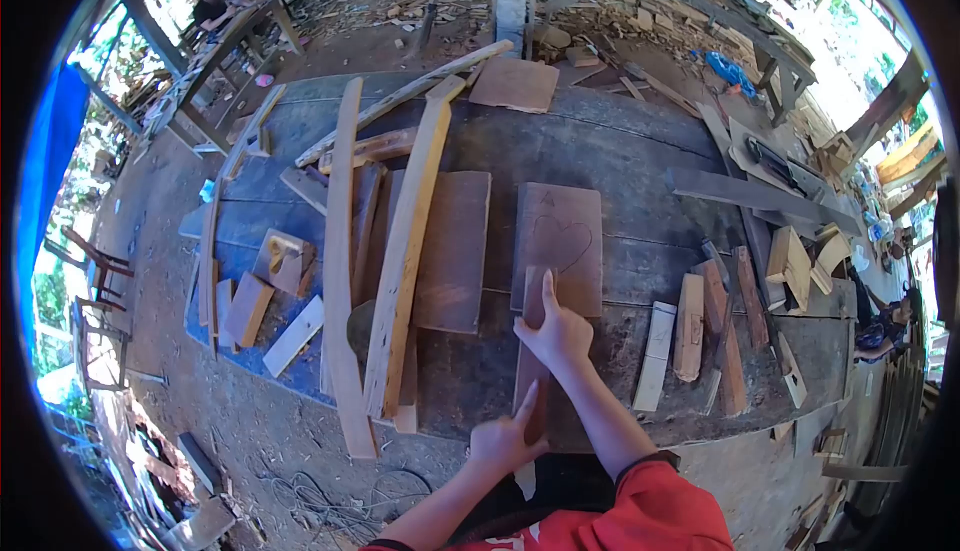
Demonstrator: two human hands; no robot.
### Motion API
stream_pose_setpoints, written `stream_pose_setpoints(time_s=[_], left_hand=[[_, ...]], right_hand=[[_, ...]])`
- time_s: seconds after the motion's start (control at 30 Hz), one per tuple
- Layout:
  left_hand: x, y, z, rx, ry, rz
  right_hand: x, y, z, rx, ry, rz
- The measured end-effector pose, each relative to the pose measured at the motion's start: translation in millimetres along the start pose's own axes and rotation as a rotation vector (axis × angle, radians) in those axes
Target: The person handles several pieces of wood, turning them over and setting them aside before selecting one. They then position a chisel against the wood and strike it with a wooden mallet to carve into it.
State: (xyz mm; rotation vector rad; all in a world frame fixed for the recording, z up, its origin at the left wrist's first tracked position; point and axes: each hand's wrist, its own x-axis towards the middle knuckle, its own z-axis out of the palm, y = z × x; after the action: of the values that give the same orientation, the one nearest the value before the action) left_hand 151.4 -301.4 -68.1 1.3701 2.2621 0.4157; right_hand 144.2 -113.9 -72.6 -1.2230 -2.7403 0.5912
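Note:
A narrow brown wooden strip (537, 296) lies lengthwise in front of me, its far end overlapping a flat brown board (580, 201). That board carries a pencilled heart outline and a small mark near its top edge. My right hand (560, 336) is closed on the strip's middle, index finger stretched along its top and thumb at its left side. Nearer my body, my left hand (507, 441) grips the strip's near end, its index finger also pointing forward along the wood. The undersides of both hands' grips are hidden.
Long curved timbers (405, 261) and a wide board (455, 251) lie to the left on the dark table (640, 151). Wood offcuts (690, 326) and a long dark plank (740, 193) are at the right. A person (212, 11) sits far left; cables (335, 501) lie on the ground.

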Motion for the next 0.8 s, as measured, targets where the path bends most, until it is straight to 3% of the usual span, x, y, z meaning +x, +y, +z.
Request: stream_pose_setpoints(time_s=[0.13,0.27,0.33,0.4,0.53,0.67,0.8], left_hand=[[96,-6,-28,0.007,0.071,0.026],[235,-17,-62,0.081,0.216,0.055],[293,-18,-94,0.160,0.164,0.044],[311,1,-126,0.146,0.147,0.001],[260,26,-139,0.135,0.124,-0.065],[156,9,-81,0.082,0.166,0.049],[31,5,-22,0.020,0.096,0.022]], right_hand=[[100,12,-12,-0.017,0.062,0.019],[244,22,-27,-0.026,0.119,0.043],[309,31,-37,-0.016,0.152,0.036],[327,16,-70,0.005,0.198,0.037],[279,-7,-102,0.016,0.224,-0.007],[168,-4,-66,0.019,0.178,-0.020],[36,-2,-21,0.125,0.139,-0.076]])
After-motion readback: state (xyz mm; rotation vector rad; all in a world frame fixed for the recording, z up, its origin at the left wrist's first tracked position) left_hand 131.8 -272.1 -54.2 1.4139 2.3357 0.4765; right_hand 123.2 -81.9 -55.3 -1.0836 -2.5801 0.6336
